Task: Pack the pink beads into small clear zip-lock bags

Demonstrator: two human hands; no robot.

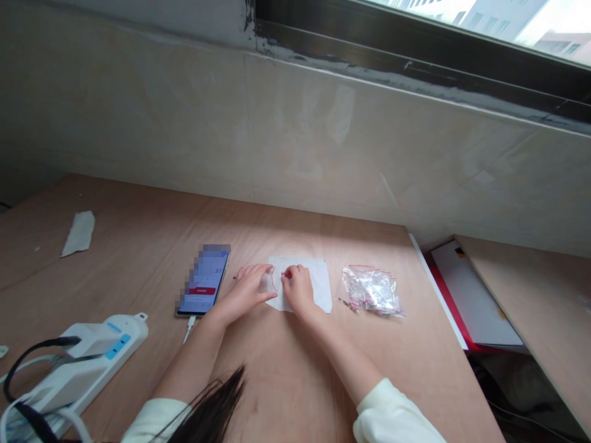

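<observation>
A sheet of white paper (318,277) lies flat on the plywood table (286,381), with a curved red line (273,280) drawn on it. My left hand (244,289) rests palm-down on the paper's left part, fingers spread. My right hand (298,289) sits close beside it, its fingertips pinched on a tiny red item (287,273) too small to identify. To the right of the paper lies a clear plastic bag (370,290) of small pink and silvery parts, with a few loose bits at its lower left.
Left of my hands lies a smartphone (203,280) with a white cable, and nearer me a white power strip (87,363) with black and white cords. A pale scrap (78,234) lies far left. Beyond the table's right edge stands a white-and-red folder (475,298). Tiled wall rises behind.
</observation>
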